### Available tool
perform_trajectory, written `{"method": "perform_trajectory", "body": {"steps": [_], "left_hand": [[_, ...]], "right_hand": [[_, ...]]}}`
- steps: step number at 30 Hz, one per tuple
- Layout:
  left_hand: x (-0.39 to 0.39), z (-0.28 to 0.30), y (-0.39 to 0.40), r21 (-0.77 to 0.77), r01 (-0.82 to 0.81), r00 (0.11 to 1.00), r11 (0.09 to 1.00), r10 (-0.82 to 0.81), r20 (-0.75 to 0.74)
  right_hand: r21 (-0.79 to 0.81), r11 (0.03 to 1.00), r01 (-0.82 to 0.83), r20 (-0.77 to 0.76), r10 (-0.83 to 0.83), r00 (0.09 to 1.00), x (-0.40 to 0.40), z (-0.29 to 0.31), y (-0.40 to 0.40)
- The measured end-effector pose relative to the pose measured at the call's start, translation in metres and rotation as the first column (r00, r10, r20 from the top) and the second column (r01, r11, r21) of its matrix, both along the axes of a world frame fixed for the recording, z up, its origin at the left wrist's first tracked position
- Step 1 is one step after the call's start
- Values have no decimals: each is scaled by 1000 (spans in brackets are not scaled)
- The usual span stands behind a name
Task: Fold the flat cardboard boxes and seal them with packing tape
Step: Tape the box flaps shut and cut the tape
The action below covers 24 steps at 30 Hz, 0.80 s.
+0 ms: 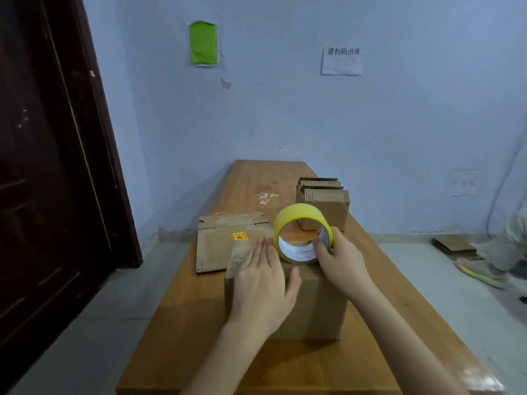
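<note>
A folded-up cardboard box [313, 306] stands on the wooden table [185, 323] in front of me. My left hand [263, 283] lies flat on its top, fingers straight, pressing it down. My right hand [339, 263] grips a roll of yellow packing tape [299, 220], fingers hooked through its core, holding it upright at the box's far top edge. A flat, unfolded cardboard box [219, 243] with a red and yellow sticker lies just behind, to the left.
Another cardboard box [325, 206] with corrugated flaps stands at the back right of the table. A crumpled bit of clear tape [266, 197] lies mid-table. A dark door [51, 166] is on the left. On the floor at right are flat cardboard [456, 248] and a person's shoe [482, 272].
</note>
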State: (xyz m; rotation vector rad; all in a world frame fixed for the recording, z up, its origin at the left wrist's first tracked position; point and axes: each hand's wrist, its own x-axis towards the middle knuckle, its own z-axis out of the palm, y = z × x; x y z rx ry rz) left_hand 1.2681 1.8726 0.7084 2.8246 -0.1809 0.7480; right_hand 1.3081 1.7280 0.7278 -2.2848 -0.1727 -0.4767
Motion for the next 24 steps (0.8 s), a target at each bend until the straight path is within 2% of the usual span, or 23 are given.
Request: {"method": "perform_trajectory", "body": {"steps": [3, 6, 8, 14, 19, 22, 24], "left_hand": [[2, -4, 3, 38, -3, 1000, 999, 2, 17], [4, -6, 4, 61, 28, 999, 998, -27, -25], [4, -4, 4, 60, 38, 998, 997, -35, -55], [4, -3, 9, 73, 72, 997, 995, -69, -38], [-5, 0, 33, 111, 48, 998, 993, -43, -46], [-10, 5, 53, 125, -6, 998, 992, 14, -67], [-9, 4, 62, 120, -6, 999, 993, 12, -51]], "right_hand": [[43, 999, -18, 33, 17, 999, 2, -1, -1], [288, 958, 2, 81, -27, 996, 5, -5, -3], [384, 923, 15, 94, -55, 994, 7, -8, -4], [457, 890, 5, 90, -52, 995, 5, -9, -3], [336, 940, -52, -19, 62, 998, 0, -2, 14], [100, 990, -98, -87, 107, 990, 0, -5, 32], [8, 996, -92, -105, 92, 990, -1, -4, 40]]}}
